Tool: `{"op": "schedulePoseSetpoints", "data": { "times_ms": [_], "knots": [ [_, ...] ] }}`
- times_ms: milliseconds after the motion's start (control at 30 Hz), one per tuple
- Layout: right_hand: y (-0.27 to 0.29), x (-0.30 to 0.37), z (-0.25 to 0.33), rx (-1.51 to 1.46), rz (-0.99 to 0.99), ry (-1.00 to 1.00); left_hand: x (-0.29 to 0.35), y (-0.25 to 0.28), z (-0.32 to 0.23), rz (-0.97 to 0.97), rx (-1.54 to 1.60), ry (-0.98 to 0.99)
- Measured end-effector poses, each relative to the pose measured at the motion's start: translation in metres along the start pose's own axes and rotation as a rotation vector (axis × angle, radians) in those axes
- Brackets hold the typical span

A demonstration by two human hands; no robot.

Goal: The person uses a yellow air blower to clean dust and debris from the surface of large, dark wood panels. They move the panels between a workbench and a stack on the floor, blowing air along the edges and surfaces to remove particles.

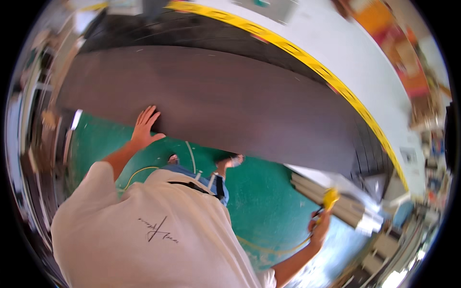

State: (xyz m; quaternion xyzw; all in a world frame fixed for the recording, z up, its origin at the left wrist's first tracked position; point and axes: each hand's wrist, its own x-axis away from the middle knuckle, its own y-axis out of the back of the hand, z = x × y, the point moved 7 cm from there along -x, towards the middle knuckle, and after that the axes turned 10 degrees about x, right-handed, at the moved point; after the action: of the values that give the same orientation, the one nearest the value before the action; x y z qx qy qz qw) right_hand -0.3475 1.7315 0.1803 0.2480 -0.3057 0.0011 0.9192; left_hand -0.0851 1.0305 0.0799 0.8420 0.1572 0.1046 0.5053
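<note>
A long dark brown board [216, 103] spans the view in front of me. My left hand [144, 128] is at its near edge, left of the middle, with fingers spread over the surface and thumb pointing right. Out to the right, apart from the board, my right hand [321, 228] is closed around a yellow hand tool [330, 198]. The tool is smeared by motion, so I cannot tell its exact kind. A thin yellow hose [283, 251] curves over the floor and up toward this hand.
Beyond the board runs yellow-and-black tape [302, 54] along a white tabletop [331, 36]. Stacked pale panels or strips [336, 204] lie at the right, beyond my right hand. The floor [259, 192] is green. Shelving and stacked materials [38, 125] stand at the left.
</note>
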Motion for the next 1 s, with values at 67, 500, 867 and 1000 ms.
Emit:
{"op": "schedulePoseSetpoints", "data": {
  "times_ms": [67, 500, 867, 1000],
  "knots": [
    [-0.115, 0.061, 0.002, 0.151, 0.687, 0.075, 0.032, 0.029, 0.061, 0.066, -0.070, 0.028],
    [-0.482, 0.269, -0.017, 0.315, 1.092, 0.244, 0.060, 0.070, 0.241, 0.060, -0.515, 0.189],
    [-0.452, 0.220, 0.061, 0.827, -0.101, 1.263, 0.096, 0.141, 0.198, 0.021, -0.320, 0.053],
    [-0.401, 0.208, 0.078, 0.835, -0.421, 1.345, 0.120, 0.204, 0.183, 0.122, -0.348, 0.007]
  ]
}}
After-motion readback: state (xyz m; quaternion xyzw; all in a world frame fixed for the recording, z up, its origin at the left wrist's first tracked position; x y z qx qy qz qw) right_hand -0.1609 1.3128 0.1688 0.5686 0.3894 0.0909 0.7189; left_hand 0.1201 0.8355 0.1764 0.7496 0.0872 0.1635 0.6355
